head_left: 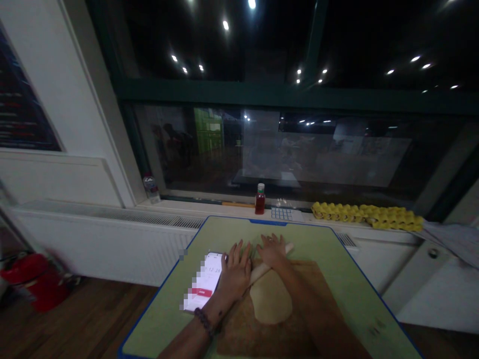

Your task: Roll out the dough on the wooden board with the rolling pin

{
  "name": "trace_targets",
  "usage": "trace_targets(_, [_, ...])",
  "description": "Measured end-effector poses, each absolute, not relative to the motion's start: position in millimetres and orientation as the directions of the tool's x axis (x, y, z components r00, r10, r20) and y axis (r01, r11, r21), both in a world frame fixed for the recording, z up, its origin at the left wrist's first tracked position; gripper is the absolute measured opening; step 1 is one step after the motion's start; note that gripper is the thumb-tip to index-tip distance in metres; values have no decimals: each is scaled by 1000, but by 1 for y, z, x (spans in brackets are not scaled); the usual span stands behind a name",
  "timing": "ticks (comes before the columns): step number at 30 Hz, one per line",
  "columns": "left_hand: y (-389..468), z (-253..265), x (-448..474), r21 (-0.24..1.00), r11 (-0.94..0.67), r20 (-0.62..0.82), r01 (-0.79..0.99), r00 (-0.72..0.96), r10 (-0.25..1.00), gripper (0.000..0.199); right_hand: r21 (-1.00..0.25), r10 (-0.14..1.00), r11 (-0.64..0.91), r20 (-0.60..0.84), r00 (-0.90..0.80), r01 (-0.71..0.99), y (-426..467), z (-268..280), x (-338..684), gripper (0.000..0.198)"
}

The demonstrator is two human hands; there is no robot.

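A pale wooden rolling pin [259, 273] lies aslant across the upper part of a flattened piece of dough [272, 301]. Over its lower left end rests my left hand [236, 269], fingers stretched out and spread. My right hand [274, 252] lies over the upper right part of the pin, also with fingers extended. Neither hand wraps around it, and both palms' contact is hidden from above. Beneath the dough is a brown wooden board [318, 304]. A lit phone [205, 281] lies immediately left of my left hand, partly behind it.
The board sits on a green table [175, 309] with a blue edge. Along the windowsill stand a bottle of red liquid [260, 199], yellow egg trays [366, 215] and a clear plastic bottle [151, 189]. A radiator [112, 244] runs behind the table; a red bucket [39, 281] stands at left.
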State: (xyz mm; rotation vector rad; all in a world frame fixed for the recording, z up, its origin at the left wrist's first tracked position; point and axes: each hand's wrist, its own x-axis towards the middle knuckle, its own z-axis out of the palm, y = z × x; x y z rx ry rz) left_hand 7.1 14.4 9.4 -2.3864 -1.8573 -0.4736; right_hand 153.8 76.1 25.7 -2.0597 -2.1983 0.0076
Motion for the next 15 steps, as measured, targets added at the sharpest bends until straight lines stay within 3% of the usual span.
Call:
trace_targets(6, [0,-1,12,172,-338,226,925,297,928,50,-78,976,178,144,-165,981,59,25,160,46])
trace_targets(11, [-1,-6,14,144,-407,322,902,346,881,50,-56,957,238,183,-224,970,45,22,172,46])
trace_targets(15, [5,-1,11,126,-395,315,910,340,886,49,-61,959,235,177,-221,970,55,21,167,42])
